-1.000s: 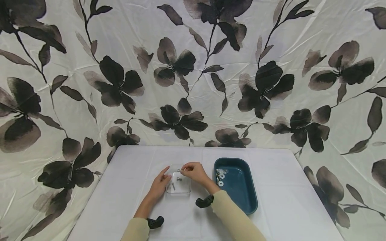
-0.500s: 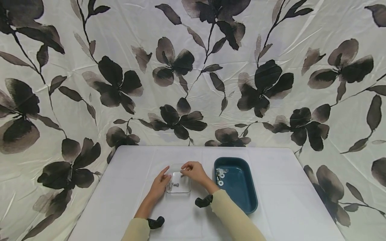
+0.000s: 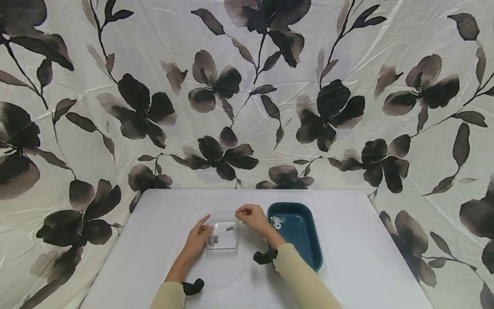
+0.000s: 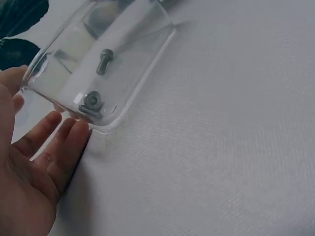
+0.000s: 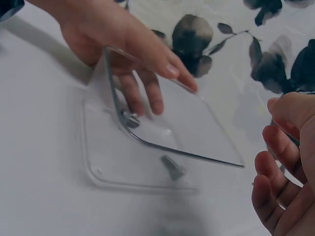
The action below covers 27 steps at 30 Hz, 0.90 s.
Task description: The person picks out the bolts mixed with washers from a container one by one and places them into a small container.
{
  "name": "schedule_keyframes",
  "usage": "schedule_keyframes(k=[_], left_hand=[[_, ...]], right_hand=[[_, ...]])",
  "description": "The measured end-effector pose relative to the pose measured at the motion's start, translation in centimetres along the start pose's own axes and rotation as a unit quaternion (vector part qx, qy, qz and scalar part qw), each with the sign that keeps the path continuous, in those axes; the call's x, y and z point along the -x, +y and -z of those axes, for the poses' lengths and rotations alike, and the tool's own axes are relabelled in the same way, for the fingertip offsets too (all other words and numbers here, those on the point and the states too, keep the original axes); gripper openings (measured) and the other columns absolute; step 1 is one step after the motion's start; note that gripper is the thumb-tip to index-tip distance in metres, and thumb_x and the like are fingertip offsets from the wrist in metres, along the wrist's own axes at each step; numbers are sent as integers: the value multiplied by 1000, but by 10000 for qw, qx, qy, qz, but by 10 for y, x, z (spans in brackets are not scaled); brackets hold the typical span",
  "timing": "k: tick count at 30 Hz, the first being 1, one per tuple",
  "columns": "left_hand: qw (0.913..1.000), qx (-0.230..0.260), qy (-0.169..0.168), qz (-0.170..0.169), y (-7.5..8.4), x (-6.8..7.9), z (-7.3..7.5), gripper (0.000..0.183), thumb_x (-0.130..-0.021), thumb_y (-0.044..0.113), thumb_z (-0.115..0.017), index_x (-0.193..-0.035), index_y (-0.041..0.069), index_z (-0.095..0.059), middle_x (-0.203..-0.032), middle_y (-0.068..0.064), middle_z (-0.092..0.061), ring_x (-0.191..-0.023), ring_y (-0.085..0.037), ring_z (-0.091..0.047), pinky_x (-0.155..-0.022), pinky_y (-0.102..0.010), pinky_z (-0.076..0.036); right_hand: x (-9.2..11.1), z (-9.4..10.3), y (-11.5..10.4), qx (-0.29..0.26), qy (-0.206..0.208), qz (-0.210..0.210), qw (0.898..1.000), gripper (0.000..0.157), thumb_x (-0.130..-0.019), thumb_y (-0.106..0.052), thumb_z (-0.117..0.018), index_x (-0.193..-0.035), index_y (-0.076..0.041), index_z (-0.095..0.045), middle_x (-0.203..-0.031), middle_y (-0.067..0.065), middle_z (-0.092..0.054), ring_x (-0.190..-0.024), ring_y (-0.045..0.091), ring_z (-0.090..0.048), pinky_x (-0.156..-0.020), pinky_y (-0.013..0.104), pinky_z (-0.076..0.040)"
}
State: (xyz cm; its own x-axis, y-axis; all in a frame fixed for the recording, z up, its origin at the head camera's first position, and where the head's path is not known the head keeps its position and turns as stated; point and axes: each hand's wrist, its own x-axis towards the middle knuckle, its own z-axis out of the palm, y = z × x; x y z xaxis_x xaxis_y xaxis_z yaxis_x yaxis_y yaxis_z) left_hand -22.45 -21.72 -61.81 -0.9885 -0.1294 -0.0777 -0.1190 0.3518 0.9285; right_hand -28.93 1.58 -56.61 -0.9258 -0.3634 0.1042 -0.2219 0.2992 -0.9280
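While, in the head view, the left hand (image 3: 197, 239) touches a clear square box (image 3: 230, 248) with nearly straight fingers, the right hand (image 3: 252, 218) hovers by its far right corner. The left wrist view shows bolts (image 4: 104, 62) inside the box. In the right wrist view, the right hand's fingers curl loosely, empty.

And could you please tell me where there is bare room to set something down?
The white table is bare right of the blue tray and left of the left hand. It is crowded between tray and clear box, where the right hand hovers, and inside the box, where screws lie.
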Motion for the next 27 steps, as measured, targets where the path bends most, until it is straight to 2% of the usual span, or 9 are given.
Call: schedule_keyframes(k=[4,10,13,16,19,22,27], left_hand=[[9999,129,17,24,3,0,5,51,-100,28,-55,-148,16,-40,-121,-14,-57,-101,-28,-58,-78,-34,-51],[9994,-244,247,-33,14,-5,11,48,-101,27,-53,-145,14,-42,-131,-16,-52,-108,-30,-57,-86,-40,-51],[9988,-307,334,-167,27,-6,13,47,-100,24,-53,-145,14,-43,-132,-15,-52,-108,-29,-57,-87,-43,-50],[9990,-194,210,-350,46,-3,13,47,-100,22,-53,-145,15,-43,-131,-14,-52,-107,-28,-58,-86,-43,-50],[9984,-128,29,-550,64,0,10,47,-100,22,-54,-145,15,-43,-129,-14,-54,-107,-27,-58,-85,-42,-51],[9971,-65,-140,-751,82,3,5,46,-100,21,-53,-144,16,-44,-128,-14,-55,-107,-26,-58,-85,-41,-50],[9947,-123,-250,-989,101,8,-6,42,-100,19,-54,-142,17,-48,-122,-10,-59,-104,-24,-58,-85,-41,-50]], right_hand=[[3,13,-1,-68,153,-3,9999,14,-91,-18,-70,-97,-7,-73,-76,0,-65,-61,11,-55,-53,24,-47],[7,39,2,-140,275,-124,9994,17,-92,-21,-69,-99,-7,-73,-83,7,-68,-65,14,-57,-55,26,-49],[8,52,4,-199,340,-117,9992,18,-92,-21,-68,-100,-5,-73,-87,13,-69,-69,22,-60,-56,28,-50],[11,63,5,-249,409,-149,9987,18,-92,-18,-68,-100,-3,-72,-90,15,-69,-75,30,-61,-60,30,-52],[14,74,7,-208,505,-177,9984,17,-92,-15,-68,-100,0,-72,-87,14,-69,-73,28,-60,-61,30,-52],[16,83,11,-126,617,-184,9978,16,-92,-15,-68,-99,-1,-72,-85,13,-68,-67,19,-58,-59,28,-50],[21,96,20,-18,665,-167,9976,14,-92,-15,-68,-97,-2,-73,-84,20,-66,-64,18,-57,-56,28,-49]])
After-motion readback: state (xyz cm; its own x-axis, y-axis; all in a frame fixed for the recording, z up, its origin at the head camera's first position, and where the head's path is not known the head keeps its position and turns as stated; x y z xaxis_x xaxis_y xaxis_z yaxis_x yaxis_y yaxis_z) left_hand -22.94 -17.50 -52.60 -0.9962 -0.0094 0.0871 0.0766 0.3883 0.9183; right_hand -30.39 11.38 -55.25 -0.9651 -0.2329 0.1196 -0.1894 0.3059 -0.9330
